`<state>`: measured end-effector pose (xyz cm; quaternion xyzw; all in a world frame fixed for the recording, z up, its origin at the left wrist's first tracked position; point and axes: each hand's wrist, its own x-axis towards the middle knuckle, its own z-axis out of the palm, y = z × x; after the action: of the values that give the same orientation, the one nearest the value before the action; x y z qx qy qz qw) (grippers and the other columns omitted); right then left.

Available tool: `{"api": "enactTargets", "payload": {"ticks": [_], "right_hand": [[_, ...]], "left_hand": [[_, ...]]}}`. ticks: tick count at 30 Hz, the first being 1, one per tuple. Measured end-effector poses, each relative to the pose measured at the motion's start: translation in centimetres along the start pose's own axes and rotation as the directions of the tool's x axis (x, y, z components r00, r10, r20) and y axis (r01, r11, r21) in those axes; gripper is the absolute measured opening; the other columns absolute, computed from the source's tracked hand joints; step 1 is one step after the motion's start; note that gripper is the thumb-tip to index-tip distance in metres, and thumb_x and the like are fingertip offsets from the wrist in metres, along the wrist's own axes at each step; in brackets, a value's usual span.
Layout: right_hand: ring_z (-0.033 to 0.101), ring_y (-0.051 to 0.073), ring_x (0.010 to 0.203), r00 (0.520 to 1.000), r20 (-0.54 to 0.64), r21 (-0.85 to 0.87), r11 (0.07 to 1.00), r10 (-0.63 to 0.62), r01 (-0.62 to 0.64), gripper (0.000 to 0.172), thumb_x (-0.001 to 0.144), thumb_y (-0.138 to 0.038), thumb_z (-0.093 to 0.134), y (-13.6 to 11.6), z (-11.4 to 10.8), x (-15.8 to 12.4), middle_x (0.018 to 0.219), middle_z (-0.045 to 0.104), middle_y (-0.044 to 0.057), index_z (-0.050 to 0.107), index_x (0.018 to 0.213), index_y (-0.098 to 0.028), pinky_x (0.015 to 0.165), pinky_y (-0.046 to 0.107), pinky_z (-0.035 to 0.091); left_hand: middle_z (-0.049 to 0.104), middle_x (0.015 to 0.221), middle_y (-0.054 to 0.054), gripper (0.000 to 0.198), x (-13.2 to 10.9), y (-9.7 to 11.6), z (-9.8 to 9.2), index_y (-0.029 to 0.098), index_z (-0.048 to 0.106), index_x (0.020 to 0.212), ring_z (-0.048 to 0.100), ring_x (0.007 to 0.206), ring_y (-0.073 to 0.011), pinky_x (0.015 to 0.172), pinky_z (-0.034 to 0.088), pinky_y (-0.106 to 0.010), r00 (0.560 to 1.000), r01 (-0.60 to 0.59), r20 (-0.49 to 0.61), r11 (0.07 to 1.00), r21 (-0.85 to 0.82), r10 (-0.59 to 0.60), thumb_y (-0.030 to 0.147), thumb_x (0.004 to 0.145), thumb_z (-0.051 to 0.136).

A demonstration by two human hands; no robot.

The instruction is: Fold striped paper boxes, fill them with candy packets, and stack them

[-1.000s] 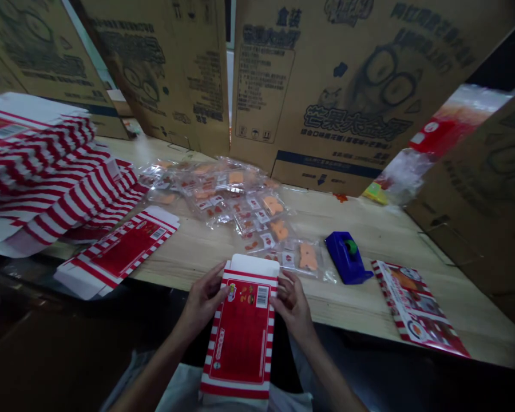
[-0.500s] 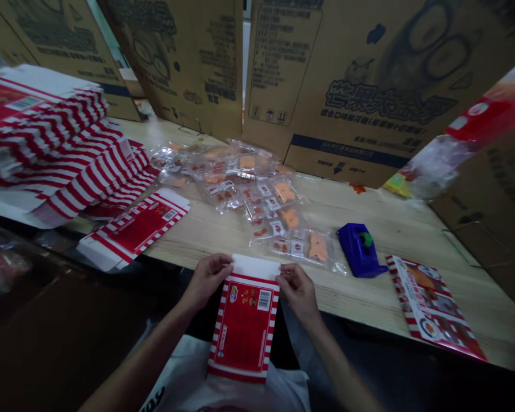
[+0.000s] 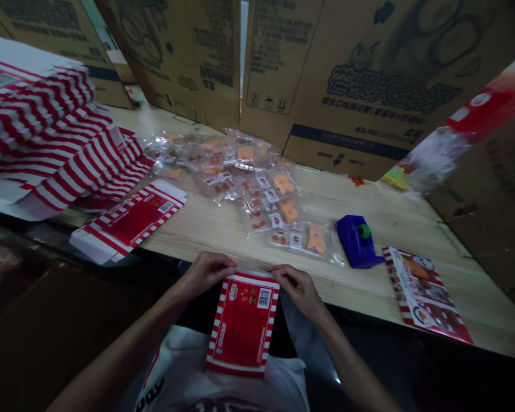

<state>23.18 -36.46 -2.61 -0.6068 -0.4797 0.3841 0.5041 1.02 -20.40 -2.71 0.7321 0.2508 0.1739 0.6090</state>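
A red box with red-and-white striped edges (image 3: 242, 326) rests upright against my lap, its barcode face toward me. My left hand (image 3: 208, 273) pinches the top flap at its left corner. At the right corner my right hand (image 3: 297, 285) grips the same flap, which now shows only as a thin pale edge. Beyond the box, clear packets with orange pieces (image 3: 289, 210) lie spread over the wooden table (image 3: 343, 197). A blue tape dispenser (image 3: 355, 243) stands to the right of them.
Striped flat cartons (image 3: 68, 143) are piled high at the left, with one red carton (image 3: 139, 220) lying in front. A printed striped pack (image 3: 427, 294) lies by the table's right front edge. Large cardboard boxes (image 3: 283, 74) wall off the back.
The white top flap stood up wide before; it is now folded over toward the box's top. Both hands moved slightly inward along it. The whole view shifted a little.
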Motion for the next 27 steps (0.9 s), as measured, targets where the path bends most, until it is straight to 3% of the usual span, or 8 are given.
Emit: {"api": "enactTargets", "payload": {"ticks": [4, 10, 16, 21, 24, 27], "right_hand": [[0.067, 0.023, 0.088, 1.000, -0.021, 0.005, 1.000, 0.001, -0.001, 0.024, 0.085, -0.042, 0.064, -0.2, 0.6, -0.5, 0.097, 0.073, 0.008, 0.074, 0.083, -0.020, 0.077, 0.033, 0.054], [0.068, 0.021, 0.076, 0.998, -0.041, -0.065, 0.997, 0.049, -0.052, 0.016, 0.080, -0.034, 0.071, -0.7, 0.4, -0.2, 0.085, 0.074, 0.003, 0.072, 0.090, -0.021, 0.070, 0.030, 0.053], [0.062, 0.016, 0.060, 0.999, -0.027, -0.126, 0.991, 0.047, -0.050, 0.014, 0.081, -0.031, 0.067, -2.5, -0.3, 0.3, 0.065, 0.068, 0.000, 0.070, 0.076, -0.018, 0.055, 0.025, 0.047], [0.068, 0.022, 0.079, 0.997, -0.079, -0.096, 0.995, -0.009, 0.001, 0.013, 0.084, -0.032, 0.066, -1.9, 0.0, -1.2, 0.085, 0.073, 0.005, 0.073, 0.084, -0.020, 0.070, 0.032, 0.053], [0.067, 0.025, 0.089, 0.987, -0.154, -0.048, 0.998, -0.039, 0.032, 0.010, 0.083, -0.030, 0.069, -1.1, 0.8, -1.9, 0.097, 0.073, 0.007, 0.074, 0.083, -0.022, 0.080, 0.037, 0.054], [0.067, 0.023, 0.090, 0.966, -0.253, -0.049, 0.997, -0.062, 0.052, 0.011, 0.085, -0.026, 0.065, -0.8, 2.1, -2.4, 0.097, 0.073, 0.007, 0.073, 0.078, -0.022, 0.084, 0.036, 0.053]], "left_hand": [[0.070, 0.076, -0.006, 0.022, -0.5, 1.0, -0.1, 0.014, 0.071, 0.077, 0.063, 0.068, -0.0154, 0.062, 0.049, -0.024, 0.999, -0.010, 0.051, 1.000, 0.001, 0.010, 0.035, 0.080, 0.066], [0.072, 0.072, -0.004, 0.010, -0.2, 3.5, -0.3, 0.016, 0.073, 0.078, 0.063, 0.064, -0.0152, 0.061, 0.047, -0.024, 0.999, -0.044, 0.005, 0.968, 0.248, 0.045, 0.023, 0.075, 0.067], [0.069, 0.065, -0.003, 0.013, 1.0, 4.4, -0.6, 0.014, 0.071, 0.067, 0.061, 0.060, -0.0151, 0.059, 0.047, -0.024, 0.995, 0.002, 0.102, 0.983, 0.182, -0.021, 0.022, 0.075, 0.063], [0.072, 0.078, -0.005, 0.015, 0.2, 3.4, -0.1, 0.015, 0.072, 0.079, 0.065, 0.072, -0.0171, 0.067, 0.050, -0.026, 0.995, -0.070, 0.082, 0.985, 0.158, 0.058, 0.027, 0.081, 0.063], [0.074, 0.088, -0.007, 0.013, -0.6, 2.4, 0.6, 0.017, 0.073, 0.083, 0.067, 0.082, -0.0197, 0.077, 0.051, -0.030, 0.992, -0.125, 0.001, 0.978, 0.170, 0.126, 0.026, 0.081, 0.064], [0.071, 0.085, -0.007, 0.015, -1.2, 1.6, 1.5, 0.017, 0.071, 0.078, 0.066, 0.081, -0.0196, 0.076, 0.051, -0.030, 0.988, -0.117, -0.092, 0.988, 0.097, 0.126, 0.029, 0.083, 0.062]]}}
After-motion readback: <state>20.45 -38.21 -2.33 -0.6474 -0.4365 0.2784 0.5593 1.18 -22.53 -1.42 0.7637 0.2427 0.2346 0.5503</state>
